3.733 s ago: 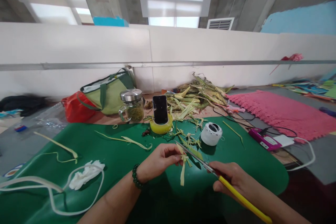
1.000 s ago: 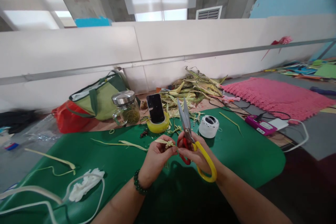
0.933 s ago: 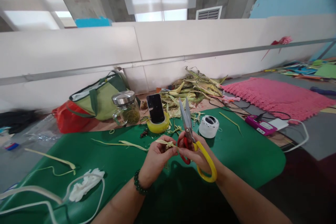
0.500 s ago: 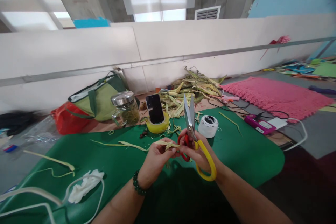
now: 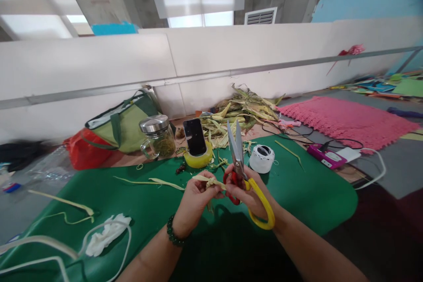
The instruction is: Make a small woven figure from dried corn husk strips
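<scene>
Between the fingertips of my left hand is a pale knotted strip of corn husk, pinched near its knot. My right hand carries scissors with one yellow and one red handle, their blades slightly apart and pointing up. Its fingertips also meet the right end of the husk strip. Another thin husk strip lies to the left of my left hand. A roll of white thread stands just beyond my right hand. Behind the hands, a phone leans upright on a yellow tape roll.
On the green mat lie a crumpled tissue and white cables at left. A glass jar, a green bag and a heap of corn husks stand at the back. A purple power strip sits at right.
The scissors have tilted a little to the left, with the blades slightly wider apart. Both hands stay close together at the husk strip.
</scene>
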The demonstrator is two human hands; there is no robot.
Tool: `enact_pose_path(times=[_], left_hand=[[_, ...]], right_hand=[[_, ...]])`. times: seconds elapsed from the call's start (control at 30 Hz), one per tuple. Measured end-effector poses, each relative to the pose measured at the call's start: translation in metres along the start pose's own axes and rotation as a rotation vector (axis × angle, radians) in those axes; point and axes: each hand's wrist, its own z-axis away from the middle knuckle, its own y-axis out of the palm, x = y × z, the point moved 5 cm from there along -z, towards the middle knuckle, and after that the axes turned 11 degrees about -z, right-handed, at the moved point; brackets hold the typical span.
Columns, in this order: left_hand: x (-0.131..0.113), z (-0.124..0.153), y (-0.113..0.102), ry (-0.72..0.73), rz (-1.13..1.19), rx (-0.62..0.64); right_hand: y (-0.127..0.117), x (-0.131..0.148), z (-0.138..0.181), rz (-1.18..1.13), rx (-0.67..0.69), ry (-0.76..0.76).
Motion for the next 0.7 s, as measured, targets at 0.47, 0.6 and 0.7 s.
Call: enact_pose_path(times=[0.47, 0.6, 0.7], left_hand=[[0.001, -0.002, -0.003, -0.044, -0.045, 0.015], [-0.002, -0.004, -0.015, -0.036, 0.049, -0.117], [-0.002, -0.006, -0.020, -0.036, 0.127, -0.163]], right_hand=[[0.000, -0.006, -0.001, 0.047, 0.011, -0.039], [-0.013, -0.003, 0.020, 0.061, 0.249, -0.013], [-0.034, 0.001, 0.039, 0.196, 0.297, 0.033]])
